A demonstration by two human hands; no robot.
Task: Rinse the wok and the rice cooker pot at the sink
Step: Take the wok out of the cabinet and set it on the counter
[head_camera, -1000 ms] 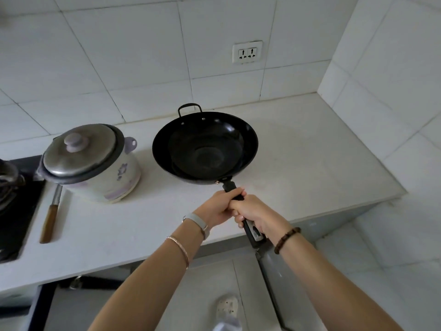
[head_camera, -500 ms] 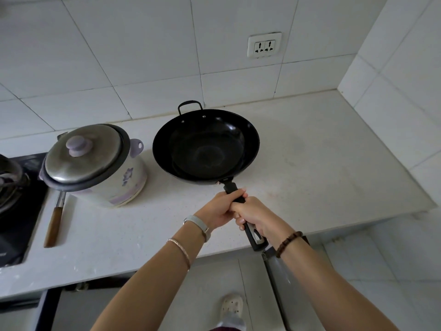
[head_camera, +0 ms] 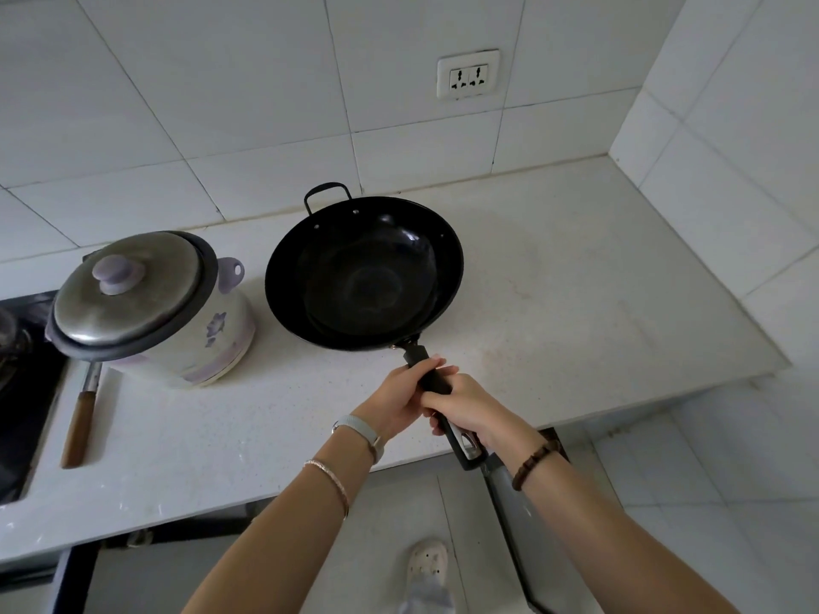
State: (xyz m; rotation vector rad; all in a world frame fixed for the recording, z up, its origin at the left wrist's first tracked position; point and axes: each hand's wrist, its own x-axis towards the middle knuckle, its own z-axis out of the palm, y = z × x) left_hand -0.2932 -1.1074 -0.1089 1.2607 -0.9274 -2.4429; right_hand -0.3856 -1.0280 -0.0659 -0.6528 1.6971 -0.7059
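A black wok (head_camera: 364,272) with a small loop handle at its far side sits over the white counter (head_camera: 554,303), its long black handle pointing toward me. My left hand (head_camera: 399,396) grips that handle near the bowl, and my right hand (head_camera: 465,407) grips it just behind. To the left stands a white rice cooker (head_camera: 150,308) with purple flower print, closed by a metal lid; its inner pot is hidden. No sink is in view.
A wooden-handled utensil (head_camera: 79,423) lies left of the cooker, beside a dark stove (head_camera: 22,392) at the left edge. A wall socket (head_camera: 468,75) sits above the counter. Tiled walls close the back and right; the counter ends at the right.
The wok and both hands keep the same grip; the view has shifted slightly, so the socket and counter sit further right and lower in frame.
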